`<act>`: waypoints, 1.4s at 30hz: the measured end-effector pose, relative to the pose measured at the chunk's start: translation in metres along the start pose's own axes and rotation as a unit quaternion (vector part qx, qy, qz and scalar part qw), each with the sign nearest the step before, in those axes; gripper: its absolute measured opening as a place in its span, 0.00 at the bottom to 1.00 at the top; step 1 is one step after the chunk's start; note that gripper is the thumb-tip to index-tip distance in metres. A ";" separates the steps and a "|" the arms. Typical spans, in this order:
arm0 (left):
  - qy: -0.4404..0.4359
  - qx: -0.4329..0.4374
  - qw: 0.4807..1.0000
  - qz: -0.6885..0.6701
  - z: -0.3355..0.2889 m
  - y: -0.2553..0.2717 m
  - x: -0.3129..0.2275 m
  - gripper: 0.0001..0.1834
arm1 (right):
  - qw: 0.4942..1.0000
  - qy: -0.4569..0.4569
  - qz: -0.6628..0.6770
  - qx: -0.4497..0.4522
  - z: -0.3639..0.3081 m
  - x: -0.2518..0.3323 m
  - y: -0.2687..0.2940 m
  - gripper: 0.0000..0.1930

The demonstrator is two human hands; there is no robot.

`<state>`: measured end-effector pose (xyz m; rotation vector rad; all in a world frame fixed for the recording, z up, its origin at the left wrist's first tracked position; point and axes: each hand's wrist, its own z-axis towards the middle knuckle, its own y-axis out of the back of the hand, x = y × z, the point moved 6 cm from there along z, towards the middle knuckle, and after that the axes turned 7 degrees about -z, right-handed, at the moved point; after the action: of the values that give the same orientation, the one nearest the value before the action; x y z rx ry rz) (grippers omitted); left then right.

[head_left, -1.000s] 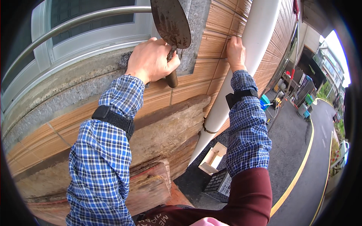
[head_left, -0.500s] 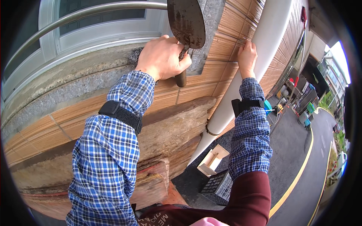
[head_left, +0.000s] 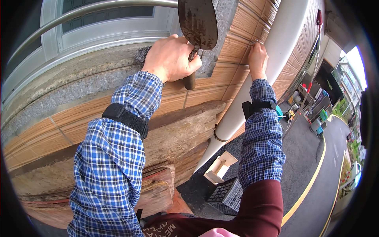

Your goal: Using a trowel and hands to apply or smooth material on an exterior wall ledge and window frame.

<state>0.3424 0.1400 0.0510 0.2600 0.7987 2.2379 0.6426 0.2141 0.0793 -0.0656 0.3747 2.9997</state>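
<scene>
My left hand (head_left: 169, 58) is wrapped round the handle of a trowel (head_left: 199, 24). The trowel's rounded, rust-stained metal blade points up, and the end of its wooden handle shows below my fingers. That hand is close to the rough cement sill (head_left: 98, 63) under the window. My right hand (head_left: 258, 60) is raised beside a thick white pipe (head_left: 282, 29), its fingers closed against the brown tiled wall (head_left: 233, 51). Whatever those fingers may hold is hidden. Both arms wear blue checked sleeves with black straps.
A metal rail (head_left: 94, 8) crosses in front of the window. Weathered wooden boards (head_left: 185, 126) stand below the tiles. A small wooden box (head_left: 221, 168) and a dark plastic crate (head_left: 227, 195) are on the ground. Long-handled tools (head_left: 314, 63) lean at the right, by the paved road (head_left: 335, 158).
Almost nothing differs. The view has shifted slightly, and the trowel blade sits a touch further right and higher. Both hands keep their grip and place.
</scene>
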 end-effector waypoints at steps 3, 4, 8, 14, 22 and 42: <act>-0.008 -0.022 1.000 0.012 -0.001 0.001 0.001 0.14 | 0.999 -0.019 -0.027 0.020 0.000 0.004 -0.003 0.04; -0.004 -0.014 1.000 0.008 -0.001 0.001 0.002 0.14 | 0.999 -0.020 -0.028 0.021 0.001 0.004 -0.003 0.04; -0.004 -0.024 1.000 0.004 -0.002 0.002 0.002 0.14 | 1.000 -0.024 -0.011 -0.001 0.005 0.006 0.001 0.05; -0.010 -0.012 1.000 0.003 0.000 0.002 -0.001 0.18 | 0.995 -0.004 0.079 -0.055 -0.005 -0.001 0.010 0.04; -0.005 -0.016 1.000 0.004 -0.001 0.001 0.002 0.13 | 0.994 0.033 0.076 -0.075 -0.002 0.006 0.009 0.04; -0.011 -0.028 1.000 0.005 0.000 0.001 -0.001 0.19 | 1.000 0.000 -0.017 -0.006 -0.003 -0.006 0.009 0.03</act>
<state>0.3423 0.1387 0.0516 0.2632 0.7233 2.2592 0.6472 0.2042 0.0793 -0.0718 0.3518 2.9692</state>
